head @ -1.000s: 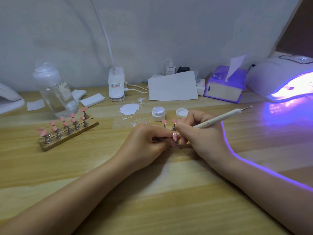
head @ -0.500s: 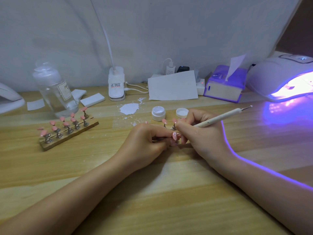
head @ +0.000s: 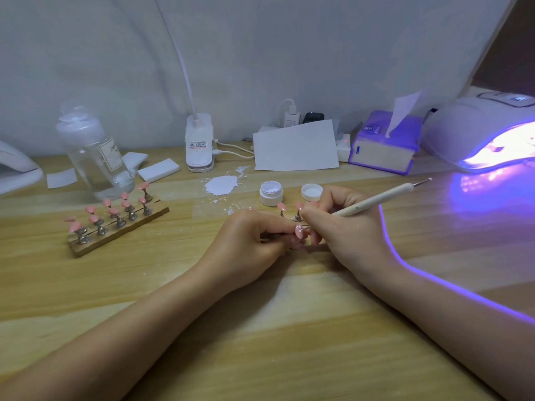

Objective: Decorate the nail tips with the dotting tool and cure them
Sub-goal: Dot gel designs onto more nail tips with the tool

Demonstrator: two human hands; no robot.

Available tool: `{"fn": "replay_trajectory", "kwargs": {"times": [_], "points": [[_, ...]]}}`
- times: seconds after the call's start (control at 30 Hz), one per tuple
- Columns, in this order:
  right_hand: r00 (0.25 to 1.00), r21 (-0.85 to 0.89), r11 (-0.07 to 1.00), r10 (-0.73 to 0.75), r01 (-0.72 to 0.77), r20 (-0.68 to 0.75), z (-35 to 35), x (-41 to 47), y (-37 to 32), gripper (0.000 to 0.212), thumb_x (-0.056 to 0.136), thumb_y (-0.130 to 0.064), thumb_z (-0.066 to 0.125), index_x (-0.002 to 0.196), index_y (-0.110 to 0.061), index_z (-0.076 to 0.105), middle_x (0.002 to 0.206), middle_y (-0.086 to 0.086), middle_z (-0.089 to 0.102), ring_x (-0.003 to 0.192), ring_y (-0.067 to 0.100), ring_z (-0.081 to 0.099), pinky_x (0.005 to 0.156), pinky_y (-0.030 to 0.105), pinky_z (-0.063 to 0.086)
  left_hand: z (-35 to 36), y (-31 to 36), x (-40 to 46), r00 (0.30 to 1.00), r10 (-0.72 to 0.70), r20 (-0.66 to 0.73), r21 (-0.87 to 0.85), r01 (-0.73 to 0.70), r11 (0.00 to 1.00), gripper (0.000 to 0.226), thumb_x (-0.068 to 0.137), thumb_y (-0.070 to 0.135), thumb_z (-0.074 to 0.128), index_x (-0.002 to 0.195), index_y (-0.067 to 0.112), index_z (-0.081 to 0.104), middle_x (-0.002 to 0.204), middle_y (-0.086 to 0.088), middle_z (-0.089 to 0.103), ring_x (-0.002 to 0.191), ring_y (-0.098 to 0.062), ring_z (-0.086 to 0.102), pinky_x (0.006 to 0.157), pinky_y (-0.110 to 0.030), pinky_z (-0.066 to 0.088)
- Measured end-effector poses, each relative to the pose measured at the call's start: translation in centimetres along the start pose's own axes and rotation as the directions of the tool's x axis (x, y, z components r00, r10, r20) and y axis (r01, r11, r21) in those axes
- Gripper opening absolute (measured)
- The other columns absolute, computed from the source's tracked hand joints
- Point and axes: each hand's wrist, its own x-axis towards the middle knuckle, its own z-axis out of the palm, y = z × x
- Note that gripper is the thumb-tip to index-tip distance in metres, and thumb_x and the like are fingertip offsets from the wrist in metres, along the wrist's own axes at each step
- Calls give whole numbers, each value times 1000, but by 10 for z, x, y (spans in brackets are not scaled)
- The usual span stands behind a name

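Near the left edge of the bench (head: 173,285) a wooden rack (head: 115,233) carries pink nail tips waiting their turn. At the middle, the left hand (head: 249,244) pinches with curled fingers the stand of 1 pink nail tip (head: 299,231). The right hand (head: 344,227) grips the dotting tool (head: 376,201) like a pen, its lower end at this tip. The step seems to be dotting; next, probably, fresh gel from the open jar (head: 271,192), later the lit curing lamp (head: 486,134) at the right edge
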Motion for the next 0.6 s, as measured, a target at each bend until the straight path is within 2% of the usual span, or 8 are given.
{"fn": "replay_trajectory", "kwargs": {"times": [0.27, 0.47, 0.6], "points": [[1000, 3, 1000, -12, 12, 5, 0, 0, 1, 41, 76, 11, 56, 46, -7, 36, 34, 1, 44, 35, 4, 50, 40, 9, 38, 0, -2, 0, 1000, 14, 1, 0, -14, 1000, 17, 81, -1, 64, 80, 12, 75, 67, 6, 67, 61, 9, 53, 61, -25, 47], [1000, 11, 1000, -6, 5, 8, 0, 0, 2, 42, 77, 11, 58, 46, -7, 36, 33, 0, 44, 35, 6, 51, 39, 11, 40, 0, -2, 0, 1000, 4, 0, -3, -4, 1000, 15, 81, -1, 64, 79, 10, 74, 70, 0, 68, 60, 3, 53, 60, -28, 48], [1000, -4, 1000, -12, 12, 3, -1, 1, 2, 40, 76, 8, 60, 47, -8, 37, 35, 2, 45, 37, 8, 53, 40, 13, 41, 0, -1, 0, 1000, 9, -1, -5, -9, 1000, 18, 81, 0, 65, 81, 16, 73, 64, 9, 66, 59, 8, 52, 60, -23, 47]]}}
